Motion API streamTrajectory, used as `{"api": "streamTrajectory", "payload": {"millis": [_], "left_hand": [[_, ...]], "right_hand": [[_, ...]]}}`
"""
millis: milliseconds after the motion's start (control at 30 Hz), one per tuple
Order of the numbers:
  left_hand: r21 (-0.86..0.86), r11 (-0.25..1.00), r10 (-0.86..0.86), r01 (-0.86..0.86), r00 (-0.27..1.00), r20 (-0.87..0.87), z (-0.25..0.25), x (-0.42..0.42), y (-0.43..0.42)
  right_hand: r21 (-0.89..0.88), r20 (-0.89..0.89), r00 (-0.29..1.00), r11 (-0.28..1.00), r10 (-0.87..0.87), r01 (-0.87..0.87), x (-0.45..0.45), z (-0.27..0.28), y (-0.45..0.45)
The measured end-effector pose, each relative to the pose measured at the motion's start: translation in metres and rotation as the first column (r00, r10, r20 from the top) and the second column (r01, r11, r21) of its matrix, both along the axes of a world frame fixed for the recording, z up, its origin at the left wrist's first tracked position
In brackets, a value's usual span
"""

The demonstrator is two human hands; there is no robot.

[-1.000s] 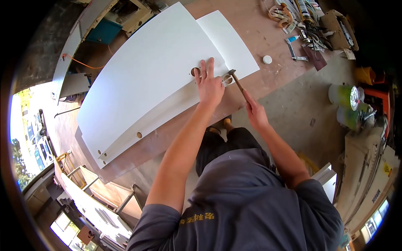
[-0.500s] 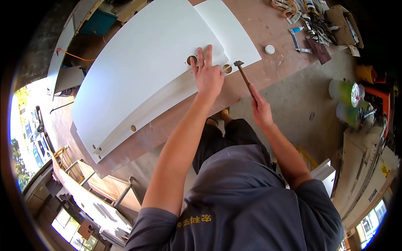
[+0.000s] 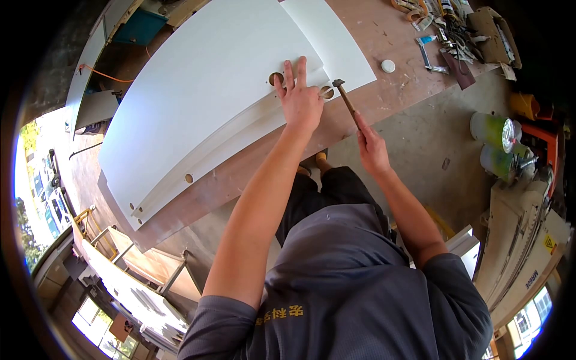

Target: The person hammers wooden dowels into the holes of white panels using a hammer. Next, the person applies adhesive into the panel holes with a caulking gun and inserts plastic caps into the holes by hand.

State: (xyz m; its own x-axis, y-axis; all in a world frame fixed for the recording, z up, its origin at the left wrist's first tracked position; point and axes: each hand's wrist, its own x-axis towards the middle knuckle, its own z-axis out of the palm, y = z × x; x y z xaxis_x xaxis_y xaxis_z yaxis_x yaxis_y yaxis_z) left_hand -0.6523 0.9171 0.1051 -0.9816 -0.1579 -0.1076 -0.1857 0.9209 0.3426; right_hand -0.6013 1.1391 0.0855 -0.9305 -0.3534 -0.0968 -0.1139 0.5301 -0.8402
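Observation:
My left hand (image 3: pixel 302 108) rests on a large white curved panel (image 3: pixel 210 78), some fingers spread over its surface near a round hole (image 3: pixel 275 79). Its thumb and index finger pinch a short, pale, thin piece (image 3: pixel 326 92) that points toward the right; its exact kind is too small to make out. My right hand (image 3: pixel 373 151) is closed round the wooden handle of a hammer (image 3: pixel 346 99). The hammer head sits just right of the pale piece, above a second round hole (image 3: pixel 328 95) near the panel's edge. Whether head and piece touch, I cannot tell.
The panel lies on a brown worktable (image 3: pixel 396 99). A white round lid (image 3: pixel 388 66) is on it, with a pile of tools (image 3: pixel 453 36) and a cardboard box (image 3: pixel 495 36) at the far right. Green-and-clear containers (image 3: pixel 493 132) stand beyond the table's edge.
The hammer head has moved slightly left, closer to the pinched piece. My left hand keeps its place on the panel; the whole view has shifted a little.

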Motion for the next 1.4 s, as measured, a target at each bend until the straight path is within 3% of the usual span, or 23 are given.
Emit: {"api": "streamTrajectory", "payload": {"millis": [133,367,433,567,633,667,767,833,867,933,967,1033,1067,1133,1233,1333,1400], "left_hand": [[-0.009,1.0,-0.003,0.003,1.0,-0.001,-0.001,0.0,-0.001],[0.007,1.0,-0.004,0.004,0.999,-0.036,-0.003,-0.001,-0.001],[0.002,1.0,-0.007,0.007,1.0,-0.03,-0.004,0.002,0.001],[-0.006,1.0,-0.011,0.011,0.998,-0.06,-0.004,0.001,-0.001],[-0.018,1.0,-0.017,0.016,0.998,-0.063,-0.004,0.003,-0.003],[0.048,0.999,-0.019,0.023,0.997,-0.08,-0.003,0.003,-0.007],[0.092,0.995,-0.02,0.031,0.993,-0.116,0.0,0.008,-0.027],[0.131,0.991,0.0,0.019,0.99,-0.143,-0.004,0.018,-0.042],[0.13,0.991,0.001,0.017,0.99,-0.138,-0.007,0.023,-0.043],[0.081,0.996,-0.038,0.049,0.991,-0.129,-0.003,0.023,-0.045],[0.078,0.996,-0.036,0.046,0.99,-0.135,-0.003,0.02,-0.045],[0.074,0.997,-0.002,0.01,0.995,-0.101,0.001,0.024,-0.035],[0.075,0.997,0.002,0.006,0.995,-0.102,0.002,0.024,-0.034],[0.048,0.999,0.013,-0.009,0.997,-0.081,0.001,0.023,-0.031],[0.006,1.0,-0.011,0.011,0.998,-0.057,0.0,0.024,-0.033],[-0.017,1.0,-0.013,0.012,0.999,-0.05,-0.001,0.023,-0.032],[-0.015,1.0,0.0,-0.001,0.997,-0.073,-0.002,0.017,-0.033]], "right_hand": [[-0.014,-0.055,0.998,0.999,-0.03,0.029,0.005,0.002,0.0],[0.042,-0.003,0.999,0.998,-0.049,0.049,0.007,0.001,0.0],[0.152,0.036,0.999,0.988,-0.002,-0.004,0.006,-0.001,-0.001],[0.05,0.017,0.998,0.997,-0.054,0.053,0.005,0.007,-0.004],[0.053,-0.101,0.995,0.998,-0.027,0.032,0.006,0.001,-0.001],[0.054,-0.101,0.995,0.998,-0.026,0.031,0.006,-0.001,0.0],[0.117,0.003,1.0,0.993,0.017,-0.017,0.0,-0.005,0.002],[0.0,-0.219,0.975,1.0,-0.021,0.022,0.006,-0.002,0.001],[-0.001,-0.214,0.977,1.0,-0.02,0.02,0.007,-0.001,0.001],[0.24,0.125,0.991,0.967,0.052,-0.081,-0.001,0.003,-0.003],[0.238,0.118,0.991,0.968,0.055,-0.082,-0.003,0.0,-0.005],[-0.027,-0.187,0.981,0.998,-0.057,0.053,0.01,-0.005,-0.001],[-0.026,-0.188,0.981,0.998,-0.053,0.049,0.008,-0.009,0.0],[0.174,0.049,0.998,0.984,0.031,-0.039,0.004,-0.012,0.001],[0.014,-0.129,0.991,0.999,-0.032,0.034,0.01,-0.008,0.002],[0.163,0.009,1.0,0.987,0.009,-0.01,0.008,-0.014,0.001],[0.13,-0.009,1.0,0.991,0.017,-0.015,0.002,-0.007,-0.005]]}}
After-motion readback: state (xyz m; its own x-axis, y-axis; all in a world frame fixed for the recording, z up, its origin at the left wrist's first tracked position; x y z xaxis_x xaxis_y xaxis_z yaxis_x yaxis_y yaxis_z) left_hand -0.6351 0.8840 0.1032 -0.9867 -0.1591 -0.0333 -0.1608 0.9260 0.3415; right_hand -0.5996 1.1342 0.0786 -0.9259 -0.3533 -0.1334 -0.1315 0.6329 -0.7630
